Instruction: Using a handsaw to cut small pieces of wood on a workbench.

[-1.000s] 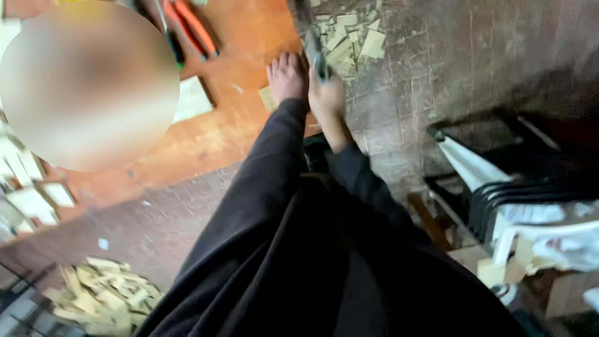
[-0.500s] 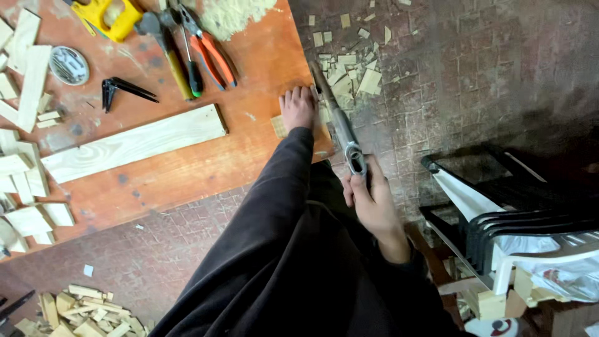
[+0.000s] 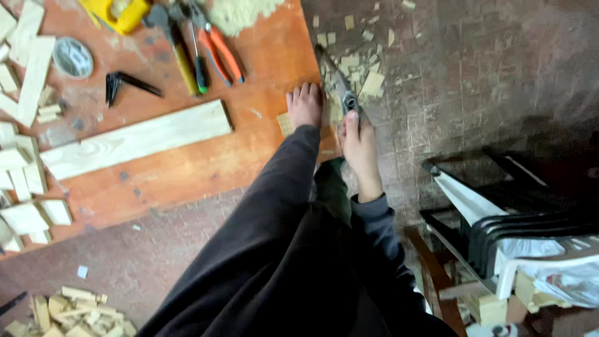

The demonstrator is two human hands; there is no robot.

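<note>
My left hand [image 3: 304,105] lies flat at the right edge of the orange table [image 3: 187,168], pressing down a small thin piece of wood [image 3: 286,123]. My right hand [image 3: 357,140] grips the handle of a hand saw [image 3: 337,81], whose blade runs up and left past the table's edge, close beside my left fingers. Dark sleeves cover both arms.
A long pale plank [image 3: 134,138] lies mid-table. Orange-handled pliers [image 3: 219,47], a hammer [image 3: 175,43], a yellow tool [image 3: 118,12], a round tin lid [image 3: 72,57] and sawdust sit at the top. Wood offcuts line the left edge and floor [image 3: 68,309]. Stacked chairs [image 3: 518,218] stand right.
My right hand has pushed the saw forward and up toward the table edge from near my body. The view has shifted slightly; my left hand stays on the wood piece.
</note>
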